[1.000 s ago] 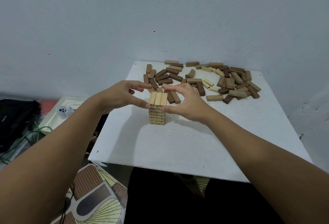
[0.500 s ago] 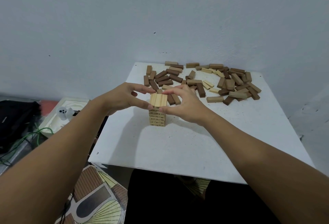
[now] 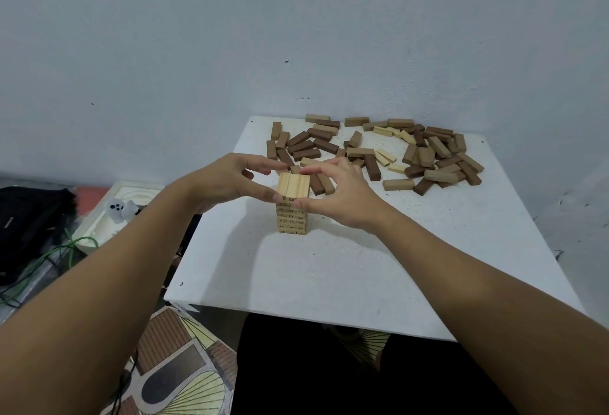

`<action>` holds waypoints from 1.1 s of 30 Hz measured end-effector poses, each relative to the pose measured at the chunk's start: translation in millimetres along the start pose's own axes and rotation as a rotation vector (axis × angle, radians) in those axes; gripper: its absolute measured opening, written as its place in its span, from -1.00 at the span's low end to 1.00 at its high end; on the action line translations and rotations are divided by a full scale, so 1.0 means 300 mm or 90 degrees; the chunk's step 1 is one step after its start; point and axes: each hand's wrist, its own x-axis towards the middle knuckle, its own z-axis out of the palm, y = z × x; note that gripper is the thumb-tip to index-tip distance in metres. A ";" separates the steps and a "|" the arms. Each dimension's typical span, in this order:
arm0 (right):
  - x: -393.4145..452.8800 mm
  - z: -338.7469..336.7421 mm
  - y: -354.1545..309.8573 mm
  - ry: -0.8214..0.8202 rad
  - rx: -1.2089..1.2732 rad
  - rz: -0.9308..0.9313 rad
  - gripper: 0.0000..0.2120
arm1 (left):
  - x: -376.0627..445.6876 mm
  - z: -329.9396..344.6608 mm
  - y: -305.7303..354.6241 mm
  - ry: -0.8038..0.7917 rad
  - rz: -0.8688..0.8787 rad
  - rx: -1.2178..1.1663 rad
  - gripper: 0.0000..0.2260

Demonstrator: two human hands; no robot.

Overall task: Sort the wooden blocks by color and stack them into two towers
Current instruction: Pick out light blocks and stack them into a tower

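In the head view, both the left hand [image 3: 230,180] and right hand [image 3: 336,195] kept their fingers pinched on the pale wooden block tower [image 3: 293,205] mid-bench (barely shifted since), squaring its top layer; brown blocks [image 3: 428,157] lay unsorted behind.

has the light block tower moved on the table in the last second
No. The light block tower stands at the same spot on the white table, just in front of the loose block pile. Both hands remain at its top layer.
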 end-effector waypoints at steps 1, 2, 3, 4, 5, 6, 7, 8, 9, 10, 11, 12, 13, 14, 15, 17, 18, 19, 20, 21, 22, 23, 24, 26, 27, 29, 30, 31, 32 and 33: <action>-0.003 -0.003 0.000 -0.003 0.004 -0.002 -0.35 | -0.002 -0.003 -0.001 -0.004 0.001 -0.007 -0.44; -0.007 -0.006 0.001 -0.007 0.011 -0.003 -0.34 | -0.004 -0.007 -0.002 -0.007 0.002 -0.014 -0.41; -0.010 -0.009 0.002 -0.009 0.020 -0.003 -0.34 | -0.006 -0.011 -0.005 -0.009 0.001 -0.020 -0.40; -0.012 -0.012 0.003 -0.010 0.027 -0.003 -0.34 | -0.007 -0.014 -0.007 -0.010 -0.001 -0.022 -0.39; -0.014 -0.013 0.005 -0.010 0.029 -0.003 -0.34 | -0.008 -0.017 -0.010 -0.010 -0.006 -0.023 -0.39; -0.015 -0.015 0.006 -0.011 0.029 -0.004 -0.35 | -0.008 -0.019 -0.011 -0.010 -0.010 -0.022 -0.40; -0.015 -0.016 0.006 -0.013 0.030 -0.004 -0.35 | -0.009 -0.019 -0.012 -0.010 -0.013 -0.019 -0.41; -0.015 -0.017 0.006 -0.014 0.034 -0.005 -0.36 | -0.010 -0.018 -0.012 -0.012 -0.013 -0.015 -0.43; -0.013 -0.017 0.005 -0.015 0.038 -0.005 -0.37 | -0.010 -0.016 -0.011 -0.013 -0.011 -0.010 -0.45; -0.012 -0.016 0.005 -0.014 0.041 -0.006 -0.38 | -0.010 -0.014 -0.009 -0.012 -0.010 -0.008 -0.46; -0.010 -0.013 0.005 -0.012 0.042 -0.006 -0.38 | -0.008 -0.012 -0.008 -0.010 -0.010 -0.007 -0.47; -0.007 -0.009 0.005 -0.009 0.040 -0.004 -0.37 | -0.005 -0.010 -0.006 -0.008 -0.010 -0.008 -0.48; -0.004 -0.005 0.005 -0.006 0.035 -0.004 -0.35 | -0.003 -0.008 -0.006 -0.007 -0.012 -0.010 -0.48; 0.000 0.000 0.005 -0.004 0.029 -0.004 -0.32 | 0.000 -0.006 -0.005 -0.006 -0.014 -0.010 -0.49; 0.004 0.004 0.003 -0.002 0.023 -0.003 -0.31 | 0.002 -0.004 -0.005 -0.006 -0.015 -0.010 -0.50; 0.010 0.007 -0.001 0.001 0.020 -0.002 -0.33 | 0.005 -0.002 -0.006 -0.005 -0.015 -0.010 -0.51; 0.012 0.009 -0.003 0.001 0.020 -0.003 -0.35 | 0.005 -0.002 -0.006 -0.005 -0.014 -0.011 -0.51; 0.013 0.010 -0.005 0.001 0.018 -0.004 -0.37 | 0.004 -0.003 -0.006 -0.005 -0.014 -0.012 -0.51; 0.014 0.012 -0.008 0.002 0.016 -0.007 -0.38 | 0.004 -0.003 -0.006 -0.005 -0.014 -0.013 -0.51; 0.015 0.015 -0.010 0.004 0.014 -0.009 -0.39 | 0.004 -0.004 -0.007 -0.006 -0.015 -0.013 -0.51; 0.016 0.017 -0.012 0.005 0.014 -0.010 -0.39 | 0.005 -0.005 -0.008 -0.007 -0.015 -0.013 -0.50; 0.017 0.018 -0.013 0.007 0.012 -0.009 -0.40 | 0.005 -0.005 -0.008 -0.010 -0.015 -0.013 -0.50; 0.017 0.019 -0.014 0.008 0.009 -0.009 -0.40 | 0.005 -0.005 -0.008 -0.011 -0.015 -0.013 -0.51; 0.017 0.020 -0.014 0.008 0.006 -0.008 -0.40 | 0.005 -0.004 -0.007 -0.013 -0.016 -0.011 -0.51; 0.017 0.020 -0.014 0.007 0.007 -0.008 -0.40 | 0.006 -0.004 -0.008 -0.013 -0.017 -0.011 -0.52; 0.018 0.020 -0.013 0.006 0.011 -0.008 -0.40 | 0.004 -0.004 -0.009 -0.014 -0.016 -0.012 -0.52; 0.018 0.020 -0.012 0.006 0.012 -0.007 -0.40 | 0.003 -0.004 -0.009 -0.015 -0.014 -0.011 -0.52; 0.019 0.020 -0.012 0.006 0.012 -0.006 -0.40 | 0.002 -0.003 -0.009 -0.015 -0.014 -0.012 -0.52; 0.019 0.020 -0.012 0.005 0.012 -0.006 -0.39 | 0.000 -0.002 -0.007 -0.014 -0.015 -0.013 -0.52; 0.019 0.020 -0.013 0.004 0.013 -0.005 -0.39 | -0.003 -0.001 -0.005 -0.012 -0.015 -0.015 -0.53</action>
